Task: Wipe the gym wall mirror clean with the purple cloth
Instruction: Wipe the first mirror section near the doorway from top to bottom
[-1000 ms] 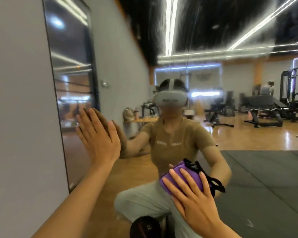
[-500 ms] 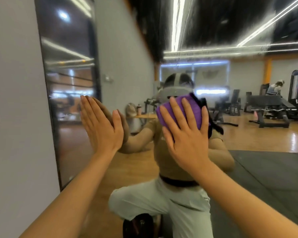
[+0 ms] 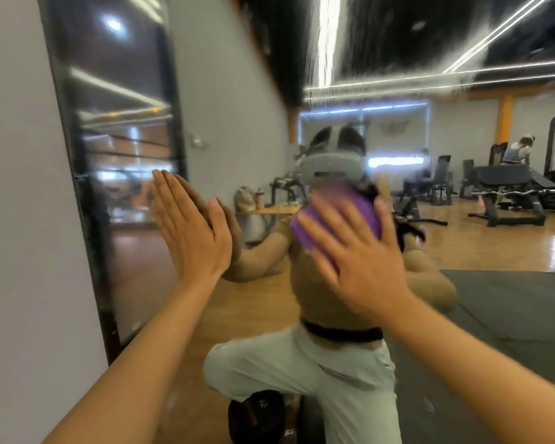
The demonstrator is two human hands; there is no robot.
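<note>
The purple cloth (image 3: 343, 219), soft, light and bunched, sits pressed flat on the mirror (image 3: 462, 299) under the right hand (image 3: 362, 261), fingers spread straight. The left hand (image 3: 189, 238) braces open-palmed on the glass. Palm pressure likely grips best; glass looks slippery.

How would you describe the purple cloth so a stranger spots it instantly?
Start at the big wall mirror filling the view. Find the right hand pressed flat against it at center; the cloth sits under those fingers. It is the only purple thing there.
</note>
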